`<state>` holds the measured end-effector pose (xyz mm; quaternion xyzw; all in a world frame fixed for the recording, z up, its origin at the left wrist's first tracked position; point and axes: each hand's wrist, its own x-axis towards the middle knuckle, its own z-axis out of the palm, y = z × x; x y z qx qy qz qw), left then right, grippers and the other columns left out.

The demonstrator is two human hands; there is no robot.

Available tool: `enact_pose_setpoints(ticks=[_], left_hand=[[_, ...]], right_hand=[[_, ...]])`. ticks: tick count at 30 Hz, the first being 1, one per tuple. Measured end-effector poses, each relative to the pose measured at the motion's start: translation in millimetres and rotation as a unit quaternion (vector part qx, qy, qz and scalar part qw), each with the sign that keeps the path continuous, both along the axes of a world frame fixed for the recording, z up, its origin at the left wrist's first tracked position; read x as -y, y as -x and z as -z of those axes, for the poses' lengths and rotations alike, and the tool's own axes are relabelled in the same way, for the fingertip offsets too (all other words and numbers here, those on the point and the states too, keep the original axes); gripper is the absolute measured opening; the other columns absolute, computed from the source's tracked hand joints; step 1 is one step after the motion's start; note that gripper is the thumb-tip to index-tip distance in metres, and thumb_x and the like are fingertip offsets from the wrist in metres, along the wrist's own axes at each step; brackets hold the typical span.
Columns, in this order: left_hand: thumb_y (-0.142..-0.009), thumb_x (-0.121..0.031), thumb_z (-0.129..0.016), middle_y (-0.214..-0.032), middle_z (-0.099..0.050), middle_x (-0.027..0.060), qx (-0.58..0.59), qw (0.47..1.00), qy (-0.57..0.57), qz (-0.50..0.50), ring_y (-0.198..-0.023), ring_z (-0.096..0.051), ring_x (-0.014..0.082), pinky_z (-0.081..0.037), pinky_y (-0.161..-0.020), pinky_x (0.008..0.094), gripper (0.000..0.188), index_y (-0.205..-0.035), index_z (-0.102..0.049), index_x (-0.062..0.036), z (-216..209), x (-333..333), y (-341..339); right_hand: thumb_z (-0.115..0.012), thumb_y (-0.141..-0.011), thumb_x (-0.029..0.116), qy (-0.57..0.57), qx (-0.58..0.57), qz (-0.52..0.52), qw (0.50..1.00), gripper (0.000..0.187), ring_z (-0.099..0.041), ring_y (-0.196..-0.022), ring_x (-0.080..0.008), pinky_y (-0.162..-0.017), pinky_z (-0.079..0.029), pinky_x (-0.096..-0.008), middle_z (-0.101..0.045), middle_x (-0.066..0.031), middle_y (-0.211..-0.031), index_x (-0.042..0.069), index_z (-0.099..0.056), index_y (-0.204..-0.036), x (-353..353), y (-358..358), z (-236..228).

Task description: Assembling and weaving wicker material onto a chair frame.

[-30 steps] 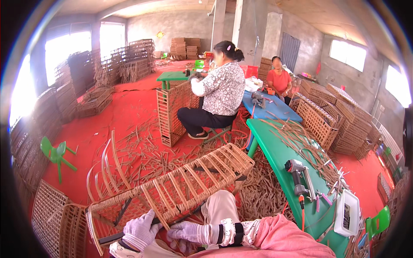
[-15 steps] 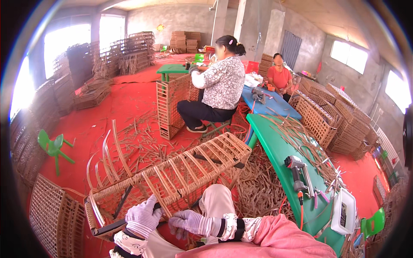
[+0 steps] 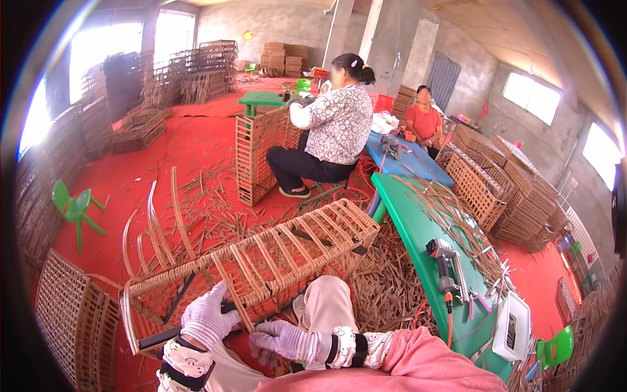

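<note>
A long woven basket frame (image 3: 268, 264) with dark metal bars lies slantwise across my lap, a brown strip wound along its upper rim. My left hand (image 3: 208, 319), in a striped glove with dark fingertips, is at its near left part, index finger stretched up and thumb apart. My right hand (image 3: 284, 341), gloved too, is closed around the lower end of a brown weaving strip (image 3: 233, 293) that hangs down from the wrapped rim. The fingertips of the right hand are partly hidden. Several loose strip ends (image 3: 179, 212) curve up behind the frame's left side.
At right, a green table (image 3: 418, 242) bears a nail gun (image 3: 445, 264), pliers (image 3: 480, 302), cut strips and a white tray (image 3: 513, 326). Scraps litter the red floor (image 3: 196, 150). A co-worker (image 3: 336, 124) sits ahead by another basket; a second person (image 3: 424, 121) sits farther back. Woven panels (image 3: 72, 320) stand at left.
My left hand has shifted slightly up and away from the strip, its index finger now pointing upward. The right hand stays on the strip's end. The view has shifted slightly.
</note>
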<state>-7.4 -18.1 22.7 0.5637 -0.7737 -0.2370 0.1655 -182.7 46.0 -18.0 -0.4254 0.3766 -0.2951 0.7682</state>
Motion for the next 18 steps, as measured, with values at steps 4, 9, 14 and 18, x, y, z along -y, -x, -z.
enact_pose_setpoints(ticks=[4,9,14,18], left_hand=[[-0.064,-0.037,-0.074,-0.094,-0.066,0.0119,-0.027,0.999,-0.046,0.008,-0.089,-0.063,0.0311,-0.049,-0.078,0.041,0.066,-0.12,-0.05,-0.0111,-2,0,-4],[-0.063,-0.033,-0.075,-0.092,-0.066,0.0116,-0.032,0.999,-0.022,0.012,-0.085,-0.064,0.0298,-0.049,-0.077,0.0391,0.065,-0.118,-0.05,-0.0089,-3,-1,-3],[-0.063,-0.025,-0.076,-0.086,-0.066,0.0117,-0.103,0.993,-0.05,0.025,-0.082,-0.065,0.027,-0.051,-0.073,0.035,0.059,-0.113,-0.052,-0.0049,-3,-1,-7],[-0.063,-0.026,-0.076,-0.082,-0.065,0.0108,-0.087,0.995,-0.039,0.024,-0.078,-0.065,0.0267,-0.051,-0.07,0.0348,0.057,-0.11,-0.053,-0.0041,-3,0,-5]], right_hand=[[-0.051,-0.094,0.022,0.008,-0.005,-0.002,1.0,0.018,-0.045,-0.053,-0.0069,-0.045,-0.039,-0.0217,-0.051,0.004,-0.065,0.007,-0.055,-0.084,-5,-4,9],[-0.05,-0.094,0.032,0.006,0.001,-0.038,0.999,0.027,-0.06,-0.064,-0.0085,-0.055,-0.05,-0.0231,-0.061,0.0006,-0.072,0.006,-0.056,-0.089,0,-5,19],[-0.051,-0.094,0.032,0.062,-0.087,-0.037,0.994,0.029,-0.059,-0.067,-0.0091,-0.061,-0.049,-0.0235,-0.062,-0.0004,-0.078,0.004,-0.058,-0.093,10,-8,44],[-0.053,-0.093,0.024,0.143,-0.094,0.0,0.985,0.023,-0.057,-0.067,-0.0105,-0.06,-0.048,-0.0251,-0.06,-0.0015,-0.076,0.002,-0.058,-0.094,18,-11,58]])
